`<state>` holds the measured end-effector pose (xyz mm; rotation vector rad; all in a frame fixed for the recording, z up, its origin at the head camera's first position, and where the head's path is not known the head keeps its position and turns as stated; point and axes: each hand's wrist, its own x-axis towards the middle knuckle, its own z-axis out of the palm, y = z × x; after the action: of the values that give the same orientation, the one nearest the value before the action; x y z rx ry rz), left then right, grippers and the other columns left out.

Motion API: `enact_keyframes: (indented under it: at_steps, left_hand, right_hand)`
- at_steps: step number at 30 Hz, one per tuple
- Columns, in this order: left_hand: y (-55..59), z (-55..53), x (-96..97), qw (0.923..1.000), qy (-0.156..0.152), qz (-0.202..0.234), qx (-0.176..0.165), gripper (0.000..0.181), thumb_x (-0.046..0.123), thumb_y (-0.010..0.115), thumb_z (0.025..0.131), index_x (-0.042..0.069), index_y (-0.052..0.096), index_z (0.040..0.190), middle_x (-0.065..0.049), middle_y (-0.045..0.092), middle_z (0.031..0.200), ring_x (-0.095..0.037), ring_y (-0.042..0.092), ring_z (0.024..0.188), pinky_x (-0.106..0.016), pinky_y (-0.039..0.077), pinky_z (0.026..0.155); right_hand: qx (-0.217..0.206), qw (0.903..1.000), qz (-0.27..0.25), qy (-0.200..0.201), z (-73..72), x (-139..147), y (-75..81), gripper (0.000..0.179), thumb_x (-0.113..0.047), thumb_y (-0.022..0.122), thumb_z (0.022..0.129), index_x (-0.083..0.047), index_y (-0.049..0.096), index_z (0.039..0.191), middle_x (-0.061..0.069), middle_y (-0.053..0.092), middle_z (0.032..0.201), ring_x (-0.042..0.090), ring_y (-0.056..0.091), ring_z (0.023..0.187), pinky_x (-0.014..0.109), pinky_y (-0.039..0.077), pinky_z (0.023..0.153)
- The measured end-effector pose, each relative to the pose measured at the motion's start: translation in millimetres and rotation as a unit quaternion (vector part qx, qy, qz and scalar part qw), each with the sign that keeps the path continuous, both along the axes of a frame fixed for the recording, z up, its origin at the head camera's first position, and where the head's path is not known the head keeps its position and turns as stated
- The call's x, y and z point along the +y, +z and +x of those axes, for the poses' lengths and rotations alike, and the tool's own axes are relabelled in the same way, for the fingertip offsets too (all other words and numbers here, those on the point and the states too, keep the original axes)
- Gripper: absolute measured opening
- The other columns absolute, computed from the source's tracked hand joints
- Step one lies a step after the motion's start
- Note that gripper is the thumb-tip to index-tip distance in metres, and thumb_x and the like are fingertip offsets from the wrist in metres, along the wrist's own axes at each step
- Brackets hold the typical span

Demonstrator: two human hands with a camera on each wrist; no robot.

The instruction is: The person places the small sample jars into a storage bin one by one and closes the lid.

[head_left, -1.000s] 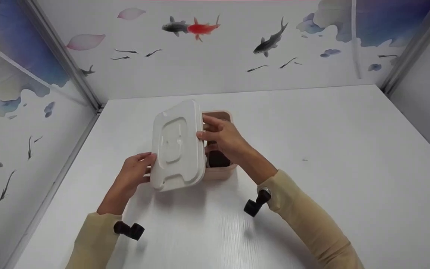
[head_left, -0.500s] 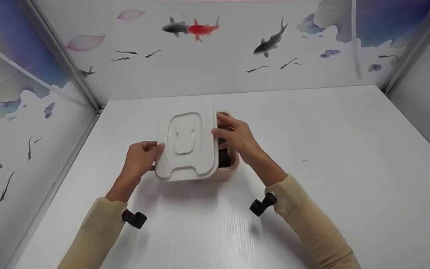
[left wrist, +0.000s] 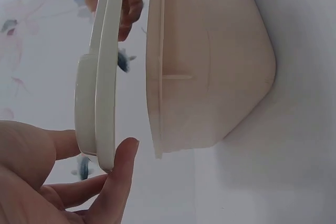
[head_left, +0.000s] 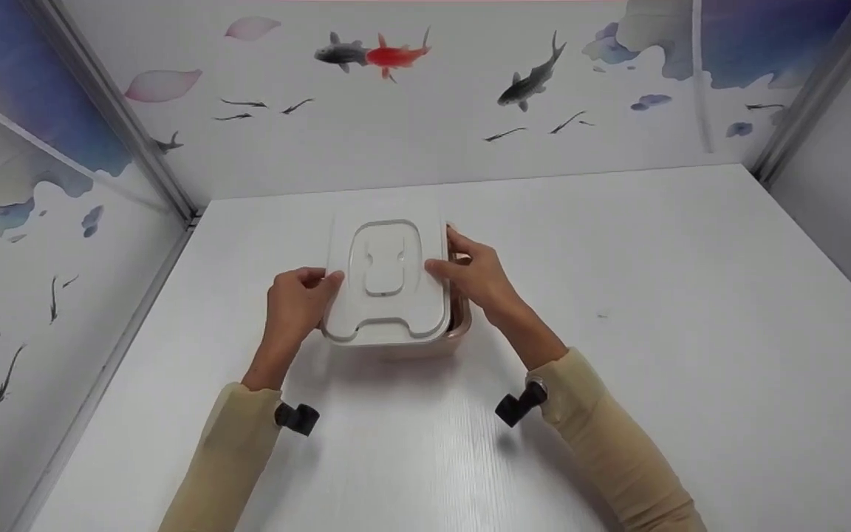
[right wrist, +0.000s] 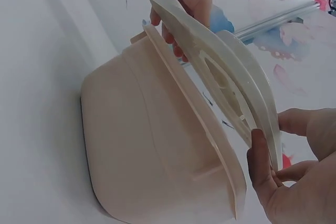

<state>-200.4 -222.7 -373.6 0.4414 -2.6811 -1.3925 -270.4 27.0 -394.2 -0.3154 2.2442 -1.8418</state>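
A white lid [head_left: 388,310] with a recessed panel is held level over a pale pink plastic box [head_left: 425,349]. The wrist views show a gap between the lid [left wrist: 107,93] and the rim of the box [right wrist: 157,124]. My left hand [head_left: 296,303] pinches the lid's left edge, thumb on top and fingers beneath. On the opposite edge my right hand [head_left: 481,277] grips the lid the same way. Only a dark strip of the box's inside shows at the right; the lid hides the rest of its contents.
The box stands on a white table [head_left: 617,414]. White panels printed with fish [head_left: 532,77] rise behind and at both sides. A tiny scrap [head_left: 603,316] lies on the table to the right. Black wrist devices [head_left: 298,419] sit on both sleeves.
The lid has moved right and tipped from a steep slant to nearly level, covering most of the box. Both hands have kept hold; the left has moved right and away from the person.
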Motion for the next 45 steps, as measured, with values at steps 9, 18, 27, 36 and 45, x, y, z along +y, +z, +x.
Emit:
enact_keyframes:
  at_steps: [9, 18, 27, 36, 45]
  left_hand:
    - [-0.5, -4.8, 18.5, 0.9981, 0.025, -0.054, 0.014, 0.048, 0.035, 0.061, 0.1, 0.001, 0.062, 0.134, -0.018, 0.067, 0.123, -0.026, 0.065, 0.099, -0.032, 0.057, 0.079]
    - [-0.4, -4.3, 32.1, 0.9961, 0.03, -0.079, 0.026, 0.048, 0.035, 0.061, 0.1, -0.001, 0.063, 0.132, -0.018, 0.069, 0.12, -0.023, 0.066, 0.093, -0.031, 0.057, 0.075]
    - [3.4, -4.9, 34.0, 0.9987, 0.018, -0.045, 0.015, 0.054, 0.031, 0.064, 0.099, 0.0, 0.053, 0.142, -0.018, 0.066, 0.128, -0.027, 0.068, 0.108, -0.036, 0.059, 0.086]
    - [-7.4, -9.3, 36.1, 0.9984, 0.008, -0.034, 0.044, 0.053, 0.025, 0.065, 0.098, -0.003, 0.054, 0.141, -0.022, 0.066, 0.128, -0.031, 0.066, 0.114, -0.04, 0.056, 0.095]
    - [-15.1, -13.3, 42.0, 0.9985, 0.017, -0.033, 0.041, 0.049, 0.025, 0.064, 0.099, 0.0, 0.055, 0.14, -0.018, 0.064, 0.135, -0.029, 0.064, 0.12, -0.039, 0.055, 0.099]
  right_hand:
    - [0.021, 0.9996, 0.019, -0.004, -2.1, 6.9, 0.5, 0.075, -0.026, 0.069, 0.094, -0.011, 0.032, 0.157, 0.015, 0.052, 0.143, 0.028, 0.057, 0.129, 0.042, 0.05, 0.106]
    - [0.034, 0.9968, 0.068, -0.024, -0.2, 5.7, 1.4, 0.086, -0.034, 0.071, 0.093, -0.01, 0.023, 0.16, 0.015, 0.045, 0.146, 0.027, 0.057, 0.121, 0.036, 0.055, 0.095]
    - [0.033, 0.9939, 0.097, -0.041, -1.3, 5.8, 1.9, 0.084, -0.036, 0.068, 0.094, -0.009, 0.023, 0.16, 0.017, 0.042, 0.144, 0.026, 0.057, 0.113, 0.03, 0.058, 0.078]
    - [0.014, 0.99, 0.125, -0.064, -0.1, 2.0, 0.3, 0.08, -0.036, 0.064, 0.094, -0.008, 0.025, 0.159, 0.019, 0.035, 0.154, 0.032, 0.049, 0.135, 0.042, 0.051, 0.105]
    - [0.008, 0.9915, 0.116, -0.058, -0.8, 2.3, -3.8, 0.08, -0.036, 0.062, 0.096, -0.006, 0.022, 0.159, 0.019, 0.037, 0.155, 0.033, 0.05, 0.137, 0.041, 0.051, 0.105]
